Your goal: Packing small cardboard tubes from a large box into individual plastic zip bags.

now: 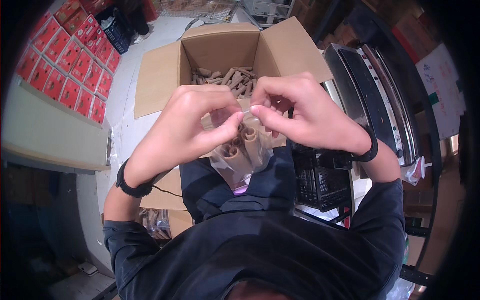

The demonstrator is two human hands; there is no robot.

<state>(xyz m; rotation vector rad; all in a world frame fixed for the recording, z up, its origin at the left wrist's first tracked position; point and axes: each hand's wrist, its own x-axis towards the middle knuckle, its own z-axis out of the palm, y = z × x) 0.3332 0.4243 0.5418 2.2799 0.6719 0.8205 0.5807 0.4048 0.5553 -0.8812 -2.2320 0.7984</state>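
Between my two hands hangs a clear plastic bag [258, 161] with several brown bark rolls [240, 155] standing in it, their curled ends facing up. My left hand [198, 123] pinches one side of the bag's mouth between thumb and fingers. Close beside it, my right hand [296, 108] pinches the other side the same way. Beyond my hands stands an open cardboard box [221, 48], its flaps spread out. Many more loose bark rolls [236, 78] lie inside that box. My hands hide part of its near side.
Red boxes [67, 71] are stacked at the left. To the right lies a long metal machine with knobs [375, 93], and below it a black plastic crate [322, 183]. Another carton [180, 221] with bagged rolls sits by my left elbow. A person's legs [138, 22] show far back.
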